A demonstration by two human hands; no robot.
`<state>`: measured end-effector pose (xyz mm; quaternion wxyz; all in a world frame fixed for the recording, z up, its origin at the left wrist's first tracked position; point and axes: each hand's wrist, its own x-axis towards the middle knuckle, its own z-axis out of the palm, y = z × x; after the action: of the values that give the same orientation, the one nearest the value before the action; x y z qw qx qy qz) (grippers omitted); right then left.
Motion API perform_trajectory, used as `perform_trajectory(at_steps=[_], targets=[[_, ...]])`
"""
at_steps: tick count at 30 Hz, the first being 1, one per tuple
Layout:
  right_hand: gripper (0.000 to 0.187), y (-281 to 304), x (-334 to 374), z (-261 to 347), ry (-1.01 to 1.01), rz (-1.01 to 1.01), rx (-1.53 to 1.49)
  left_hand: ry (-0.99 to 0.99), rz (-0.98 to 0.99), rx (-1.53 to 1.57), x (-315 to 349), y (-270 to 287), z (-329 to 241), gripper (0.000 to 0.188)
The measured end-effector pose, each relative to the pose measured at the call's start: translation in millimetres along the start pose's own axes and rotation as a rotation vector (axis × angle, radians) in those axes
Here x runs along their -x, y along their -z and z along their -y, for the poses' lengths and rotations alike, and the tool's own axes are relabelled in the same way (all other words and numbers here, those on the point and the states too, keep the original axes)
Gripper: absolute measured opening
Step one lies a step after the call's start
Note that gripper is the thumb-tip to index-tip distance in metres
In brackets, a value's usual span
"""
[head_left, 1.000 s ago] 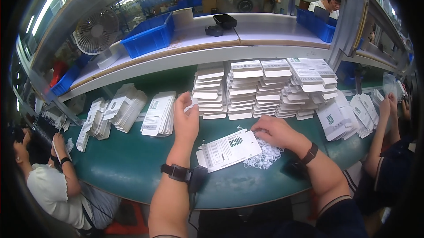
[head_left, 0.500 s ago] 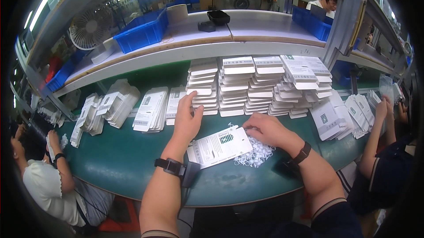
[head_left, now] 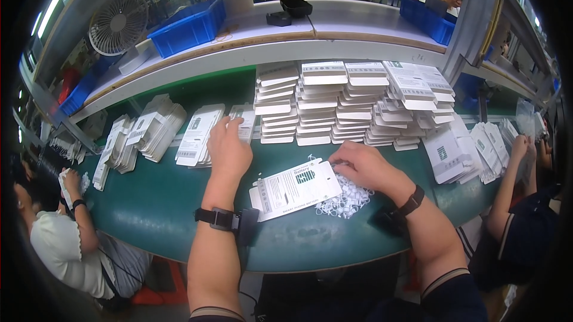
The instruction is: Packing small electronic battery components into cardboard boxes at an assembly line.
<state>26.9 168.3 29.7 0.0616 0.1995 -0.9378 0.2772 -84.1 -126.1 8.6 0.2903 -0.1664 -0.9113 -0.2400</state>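
My left hand (head_left: 230, 148) is at the front of a short pile of flat white cartons (head_left: 243, 114), fingers stretched forward and slightly apart; I see nothing held in it. A flat white battery carton (head_left: 296, 188) with green and black print lies tilted on the green table in front of me. At its right corner, my right hand (head_left: 365, 167) is closed with its fingertips together, over a heap of small white rings (head_left: 349, 198). Whatever those fingertips pinch is too small or hidden to name. Both wrists wear dark straps.
Tall stacks of white cartons (head_left: 317, 104) stand at the back, with fanned piles (head_left: 156, 128) to the left and more cartons (head_left: 450, 153) to the right. Above is a shelf (head_left: 358, 26) with blue bins (head_left: 190, 28) and a fan (head_left: 118, 22). Other people work on both sides.
My left hand has moved left, from in front of the tall stack to the short carton pile. My right hand stays at the carton's corner by the rings. The view has shifted slightly.
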Motion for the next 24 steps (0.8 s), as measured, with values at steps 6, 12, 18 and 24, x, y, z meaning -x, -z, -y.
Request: perform_trajectory(at_steps=[6, 12, 18, 24], targets=[[0.017, -1.6, -0.1, 1.1, 0.031, -0.024, 0.007, -0.023, 0.046, -0.231, 5.9, -6.0, 27.0, 0.038], [0.017, -0.9, 1.1, 0.0, 0.022, -0.012, -0.014, 0.099, -0.074, -0.094, -5.1, 2.8, 27.1, 0.017], [0.018, -3.0, 1.1, -0.6, 0.072, -0.065, 0.016, 0.286, -0.167, 0.17, -6.8, 4.0, 32.0, 0.02], [0.018, -0.6, 1.0, 0.0, -0.012, 0.011, -0.017, 0.216, 0.029, 0.266, -5.7, -2.5, 18.8, 0.031]])
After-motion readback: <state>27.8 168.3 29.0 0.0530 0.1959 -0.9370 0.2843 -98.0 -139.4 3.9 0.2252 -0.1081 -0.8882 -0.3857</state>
